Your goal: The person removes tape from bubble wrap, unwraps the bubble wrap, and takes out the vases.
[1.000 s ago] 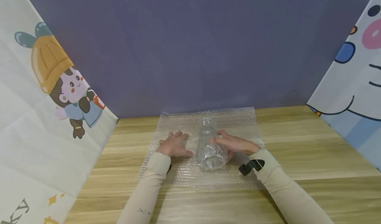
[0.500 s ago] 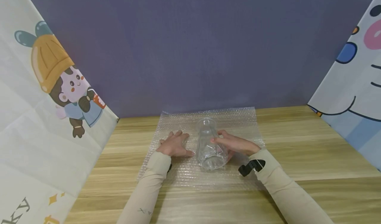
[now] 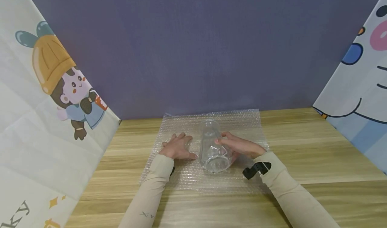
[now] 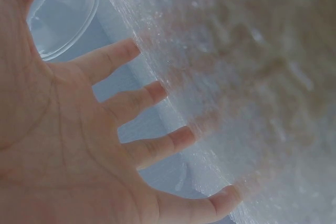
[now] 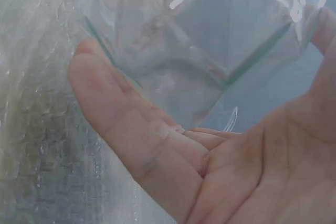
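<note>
A clear, faceted glass vase (image 3: 210, 149) lies on a sheet of bubble wrap (image 3: 242, 123), its narrower rim pointing away and its wide base toward me. My right hand (image 3: 240, 145) grips the vase from the right side, thumb on top and fingers curled round its far side. In the right wrist view, the vase's angular facets (image 5: 199, 40) rest within the fingers. My left hand (image 3: 176, 147) is spread on the bubble wrap, left of the vase and apart from it. The left wrist view shows its fingertips against the wrap, with the vase's round rim (image 4: 68, 17) behind.
The bubble wrap lies on a wood-grain table (image 3: 302, 144). A dark blue-grey panel (image 3: 193, 53) stands along the back edge, and printed white sheets (image 3: 30, 120) flank both sides.
The vase has turned slightly under my right hand, whose thumb has shifted a little. My left hand and the bubble wrap have stayed in place.
</note>
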`<state>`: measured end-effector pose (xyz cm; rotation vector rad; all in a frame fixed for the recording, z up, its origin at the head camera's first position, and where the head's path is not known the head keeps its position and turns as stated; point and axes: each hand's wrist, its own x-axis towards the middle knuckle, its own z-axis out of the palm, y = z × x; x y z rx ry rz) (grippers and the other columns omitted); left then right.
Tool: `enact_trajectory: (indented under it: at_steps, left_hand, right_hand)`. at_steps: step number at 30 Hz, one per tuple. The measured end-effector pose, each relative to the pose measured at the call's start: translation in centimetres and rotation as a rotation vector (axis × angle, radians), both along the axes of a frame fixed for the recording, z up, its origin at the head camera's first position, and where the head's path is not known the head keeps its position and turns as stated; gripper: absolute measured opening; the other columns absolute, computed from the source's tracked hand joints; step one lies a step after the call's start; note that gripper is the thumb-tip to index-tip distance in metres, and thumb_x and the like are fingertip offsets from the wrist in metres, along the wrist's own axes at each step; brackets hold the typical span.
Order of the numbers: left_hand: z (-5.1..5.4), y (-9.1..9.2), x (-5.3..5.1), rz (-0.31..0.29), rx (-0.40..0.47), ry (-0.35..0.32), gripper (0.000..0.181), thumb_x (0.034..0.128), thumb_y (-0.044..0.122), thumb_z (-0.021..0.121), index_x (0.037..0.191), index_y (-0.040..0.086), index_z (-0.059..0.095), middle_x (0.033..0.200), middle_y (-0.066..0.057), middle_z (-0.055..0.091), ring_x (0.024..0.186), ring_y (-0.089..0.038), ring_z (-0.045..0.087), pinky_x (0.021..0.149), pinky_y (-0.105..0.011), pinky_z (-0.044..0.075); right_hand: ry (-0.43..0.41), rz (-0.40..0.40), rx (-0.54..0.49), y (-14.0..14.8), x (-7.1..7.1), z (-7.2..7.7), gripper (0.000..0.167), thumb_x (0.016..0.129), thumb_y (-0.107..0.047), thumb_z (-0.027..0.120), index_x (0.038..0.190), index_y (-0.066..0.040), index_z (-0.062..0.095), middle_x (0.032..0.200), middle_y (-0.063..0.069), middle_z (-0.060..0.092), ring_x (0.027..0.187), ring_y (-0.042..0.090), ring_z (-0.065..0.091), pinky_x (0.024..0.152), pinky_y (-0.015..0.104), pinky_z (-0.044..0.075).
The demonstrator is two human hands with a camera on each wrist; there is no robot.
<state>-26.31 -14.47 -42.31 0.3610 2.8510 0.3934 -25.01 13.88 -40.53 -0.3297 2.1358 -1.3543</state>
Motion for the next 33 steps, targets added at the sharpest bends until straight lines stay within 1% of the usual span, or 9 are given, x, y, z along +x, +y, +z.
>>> enact_trajectory:
  at_steps: [7, 10, 16, 19, 23, 27, 30, 33]
  left_hand:
    - [-0.2, 0.0, -0.1, -0.001, -0.001, -0.001, 0.094, 0.0756, 0.063, 0.08, 0.155, 0.028, 0.044, 0.169, -0.012, 0.027, 0.156, -0.048, 0.018, 0.105, -0.089, 0.017]
    - [-0.3, 0.0, -0.1, 0.0, 0.003, -0.001, 0.095, 0.0751, 0.063, 0.08, 0.155, 0.027, 0.044, 0.169, -0.012, 0.027, 0.156, -0.048, 0.018, 0.106, -0.089, 0.016]
    - [-0.2, 0.0, -0.2, -0.002, 0.001, -0.002, 0.095, 0.0755, 0.062, 0.08, 0.155, 0.027, 0.044, 0.169, -0.013, 0.027, 0.155, -0.049, 0.018, 0.105, -0.09, 0.016]
    - [-0.3, 0.0, -0.2, -0.005, -0.002, 0.001, 0.095, 0.0756, 0.062, 0.08, 0.155, 0.026, 0.044, 0.169, -0.013, 0.028, 0.155, -0.049, 0.019, 0.105, -0.09, 0.017]
    - [-0.2, 0.0, -0.2, -0.006, -0.006, 0.0, 0.095, 0.0761, 0.062, 0.079, 0.156, 0.026, 0.044, 0.169, -0.013, 0.028, 0.155, -0.048, 0.019, 0.105, -0.09, 0.017]
    - [-0.1, 0.0, -0.2, -0.008, -0.008, -0.004, 0.094, 0.0767, 0.062, 0.079, 0.156, 0.026, 0.043, 0.169, -0.012, 0.028, 0.156, -0.048, 0.017, 0.106, -0.089, 0.016]
    - [-0.1, 0.0, -0.3, -0.011, -0.011, -0.004, 0.094, 0.0764, 0.062, 0.08, 0.156, 0.026, 0.043, 0.169, -0.012, 0.028, 0.156, -0.048, 0.018, 0.106, -0.089, 0.017]
    - [-0.2, 0.1, -0.3, -0.012, -0.013, -0.001, 0.094, 0.0761, 0.062, 0.08, 0.156, 0.026, 0.044, 0.169, -0.012, 0.029, 0.155, -0.048, 0.019, 0.105, -0.089, 0.018]
  right_hand:
    - [0.007, -0.005, -0.012, 0.1, 0.2, 0.4, 0.079, 0.099, -0.054, 0.056, 0.157, -0.01, 0.023, 0.153, 0.027, 0.037, 0.126, 0.036, 0.054, 0.078, 0.043, 0.064]
    - [0.015, -0.017, -0.019, 0.2, 0.3, 0.5, 0.076, 0.099, -0.053, 0.057, 0.154, -0.009, 0.028, 0.15, 0.027, 0.041, 0.123, 0.036, 0.056, 0.081, 0.043, 0.063]
    - [0.037, -0.037, -0.022, 0.6, 0.1, 0.6, 0.066, 0.1, -0.052, 0.055, 0.143, -0.005, 0.041, 0.144, 0.024, 0.045, 0.11, 0.03, 0.059, 0.079, 0.041, 0.062]
    - [0.043, -0.038, -0.043, 0.8, 0.0, 0.7, 0.063, 0.101, -0.05, 0.054, 0.14, -0.002, 0.044, 0.142, 0.022, 0.046, 0.1, 0.024, 0.055, 0.079, 0.039, 0.061]
    - [0.02, -0.061, -0.076, 1.0, -0.1, 0.8, 0.063, 0.1, -0.049, 0.054, 0.14, -0.001, 0.047, 0.145, 0.021, 0.044, 0.096, 0.021, 0.049, 0.08, 0.038, 0.06]
    - [-0.015, -0.078, -0.122, 1.2, -0.1, 1.0, 0.066, 0.099, -0.045, 0.055, 0.146, 0.0, 0.045, 0.149, 0.022, 0.041, 0.099, 0.022, 0.05, 0.079, 0.036, 0.059]
    - [-0.027, -0.073, -0.154, 1.3, -0.1, 1.0, 0.068, 0.099, -0.043, 0.054, 0.149, 0.002, 0.042, 0.144, 0.023, 0.048, 0.1, 0.022, 0.057, 0.078, 0.034, 0.06]
    - [-0.03, -0.061, -0.188, 1.5, -0.2, 0.8, 0.068, 0.099, -0.04, 0.052, 0.15, 0.004, 0.041, 0.133, 0.02, 0.059, 0.099, 0.021, 0.065, 0.078, 0.035, 0.062]
